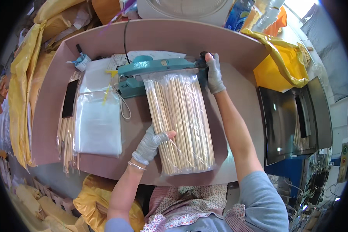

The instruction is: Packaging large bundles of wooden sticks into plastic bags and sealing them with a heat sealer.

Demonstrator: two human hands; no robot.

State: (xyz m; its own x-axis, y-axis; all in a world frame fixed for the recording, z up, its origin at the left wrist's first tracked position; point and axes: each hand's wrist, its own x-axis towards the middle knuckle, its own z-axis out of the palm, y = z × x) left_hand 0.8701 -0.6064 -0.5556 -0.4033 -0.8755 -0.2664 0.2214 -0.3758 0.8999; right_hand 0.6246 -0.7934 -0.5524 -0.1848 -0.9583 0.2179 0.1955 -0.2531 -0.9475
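Observation:
A clear plastic bag of wooden sticks (179, 123) lies across the middle of the table. Its top end is between the jaws of a teal heat sealer (158, 66). My left hand (149, 145), in a pale glove with bare thumb tip, grips the bag's lower left side, thumb on top and fingers hidden beneath. My right hand (214, 75), gloved the same way, is closed around the black knob at the right end of the sealer's arm. The sealer's arm appears lowered over the bag's mouth.
Flat clear plastic bags (98, 127) lie stacked at left, beside loose sticks (67, 149) with a black phone-like slab (70, 98) on them. A small cup with a marker (82, 61) stands behind. To the right are a yellow bag (276, 69) and a dark metal chute (284, 120).

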